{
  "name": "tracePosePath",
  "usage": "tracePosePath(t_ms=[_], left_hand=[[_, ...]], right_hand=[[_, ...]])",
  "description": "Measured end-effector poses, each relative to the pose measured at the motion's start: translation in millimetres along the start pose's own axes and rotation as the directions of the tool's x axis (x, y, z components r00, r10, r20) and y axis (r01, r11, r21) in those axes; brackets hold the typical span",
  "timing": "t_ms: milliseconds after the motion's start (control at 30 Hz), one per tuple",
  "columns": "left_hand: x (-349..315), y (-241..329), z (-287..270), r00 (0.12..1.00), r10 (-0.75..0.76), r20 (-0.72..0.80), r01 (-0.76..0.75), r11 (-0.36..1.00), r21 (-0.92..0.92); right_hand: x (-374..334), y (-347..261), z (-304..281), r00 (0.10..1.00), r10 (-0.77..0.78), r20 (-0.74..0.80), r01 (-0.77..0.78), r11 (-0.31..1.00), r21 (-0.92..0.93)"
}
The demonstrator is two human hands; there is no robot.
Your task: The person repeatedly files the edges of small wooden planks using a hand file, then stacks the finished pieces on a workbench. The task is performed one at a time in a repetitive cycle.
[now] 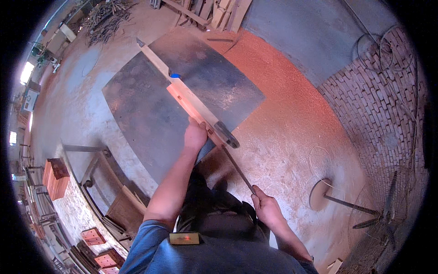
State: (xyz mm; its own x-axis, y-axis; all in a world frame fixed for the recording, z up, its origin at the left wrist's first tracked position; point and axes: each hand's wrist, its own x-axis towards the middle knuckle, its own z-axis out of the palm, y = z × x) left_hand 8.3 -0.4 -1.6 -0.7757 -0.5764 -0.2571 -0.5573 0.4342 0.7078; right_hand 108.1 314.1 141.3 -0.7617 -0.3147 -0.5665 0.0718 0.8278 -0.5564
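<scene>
A reddish wooden strip (189, 106) with small rectangular slots lies along a long pale wooden beam (200, 101) that has dark ends. My left hand (196, 134) is closed around the strip near its closer end. From that end a long thin dark bar (239, 169) slants down to the right; whether it touches the strip I cannot tell. My right hand (268, 206) grips the bar's near end, with thumb and fingers wrapped round it. A small blue piece (175, 76) sits on the beam beyond the strip's far end.
Under the beam is a dark flat sheet (150, 91). A pedestal fan (388, 214) with a round base stands at right, near stacked bricks (365, 91). Left are a wooden frame (109, 178) and reddish wood blocks (56, 178). Boards (228, 13) lean at the back.
</scene>
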Motion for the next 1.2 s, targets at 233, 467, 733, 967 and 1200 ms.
tracePosePath(t_ms=[233, 467, 733, 967, 1200], left_hand=[[-1, 12, -6, 0.996, -0.076, 0.048, 0.077, 0.996, -0.036], [0, -5, -2, 1.000, 0.026, 0.010, -0.026, 0.997, -0.067], [-9, 22, -10, 0.988, -0.074, 0.135, 0.102, 0.972, -0.210], [27, 11, -25, 0.988, -0.087, 0.128, 0.108, 0.980, -0.166], [53, 3, -37, 0.992, -0.084, 0.099, 0.102, 0.975, -0.198]], right_hand=[[4, 1, 3, 1.000, -0.001, 0.003, 0.001, 1.000, -0.018], [4, 10, 8, 0.999, -0.024, -0.023, 0.024, 1.000, 0.003], [1, 23, 14, 0.993, -0.099, -0.067, 0.101, 0.995, 0.019], [22, -14, 11, 0.999, -0.047, -0.008, 0.047, 0.998, -0.042], [40, -35, 19, 0.999, -0.051, -0.013, 0.050, 0.996, -0.074]])
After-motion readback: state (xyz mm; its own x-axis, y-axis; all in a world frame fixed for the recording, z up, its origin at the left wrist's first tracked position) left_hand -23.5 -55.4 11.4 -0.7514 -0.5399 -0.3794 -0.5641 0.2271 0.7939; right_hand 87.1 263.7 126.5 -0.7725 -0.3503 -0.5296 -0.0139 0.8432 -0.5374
